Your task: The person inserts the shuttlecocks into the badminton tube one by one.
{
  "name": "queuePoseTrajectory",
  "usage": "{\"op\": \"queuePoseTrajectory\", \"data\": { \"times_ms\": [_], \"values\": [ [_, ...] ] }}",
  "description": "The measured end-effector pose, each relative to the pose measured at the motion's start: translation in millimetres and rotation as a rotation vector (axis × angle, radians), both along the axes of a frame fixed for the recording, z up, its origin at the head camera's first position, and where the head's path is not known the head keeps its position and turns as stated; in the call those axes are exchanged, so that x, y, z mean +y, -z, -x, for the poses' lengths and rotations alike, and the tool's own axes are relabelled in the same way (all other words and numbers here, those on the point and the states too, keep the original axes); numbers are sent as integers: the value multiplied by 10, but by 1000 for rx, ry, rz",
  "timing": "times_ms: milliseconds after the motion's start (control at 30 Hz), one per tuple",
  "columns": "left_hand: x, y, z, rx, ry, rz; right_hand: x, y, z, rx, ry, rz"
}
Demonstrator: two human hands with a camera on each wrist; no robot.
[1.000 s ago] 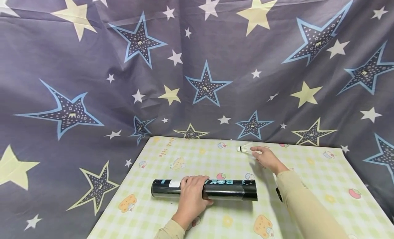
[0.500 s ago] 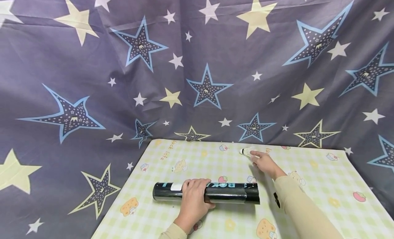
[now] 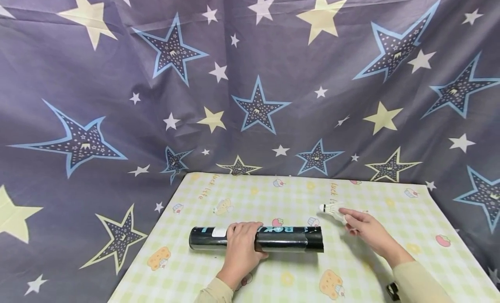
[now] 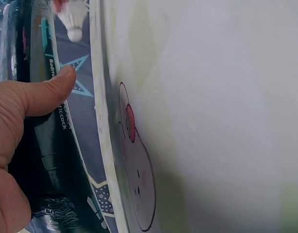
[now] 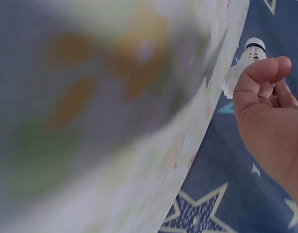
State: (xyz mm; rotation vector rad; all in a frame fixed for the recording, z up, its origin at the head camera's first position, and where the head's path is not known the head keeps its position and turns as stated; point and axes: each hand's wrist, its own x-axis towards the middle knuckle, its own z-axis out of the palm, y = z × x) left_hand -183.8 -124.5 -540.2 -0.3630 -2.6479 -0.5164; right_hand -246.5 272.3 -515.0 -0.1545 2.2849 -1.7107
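A long black shuttlecock tube (image 3: 283,241) with blue lettering lies sideways across the middle of the table. My left hand (image 3: 243,251) grips it around the middle, fingers over the top; in the left wrist view the thumb (image 4: 52,92) presses along its side. To the right of the tube, my right hand (image 3: 371,231) pinches a white shuttlecock (image 3: 330,209) by its feathered skirt. Its cork, with a dark band, points left toward the tube's far side. Fingers partly cover the shuttlecock (image 5: 255,51) in the right wrist view.
A pale green checked cloth (image 3: 265,279) printed with cartoon figures covers the table. Behind and beside it hangs a dark curtain (image 3: 258,55) with stars. A small black device (image 3: 392,291) sits at the right sleeve.
My right hand has taken hold of the shuttlecock near the table's back edge and brought it toward me and to the right. The left hand stays on the tube.
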Motion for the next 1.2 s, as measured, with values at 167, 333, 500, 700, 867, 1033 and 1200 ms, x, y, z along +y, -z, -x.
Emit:
{"op": "queuePoseTrajectory", "data": {
  "times_ms": [167,333,500,700,867,1033,1200],
  "values": [
    [-6,-10,5,2,-8,3,260,-20,-398,-27,-44,90],
    [-8,-13,7,4,-14,-5,354,-18,-685,-15,-191,271],
    [2,-12,19,23,-12,-1,200,-58,-818,-33,-344,388],
    [33,1,15,14,-7,-1,-157,-82,-859,-70,-410,414],
    [59,2,9,12,-11,8,-353,-27,-859,-92,-373,517],
    [70,-21,10,-5,-9,7,-482,26,-902,-59,-121,445],
    [61,-38,4,-7,-18,4,-611,-15,-920,-72,40,200]
  ]
}}
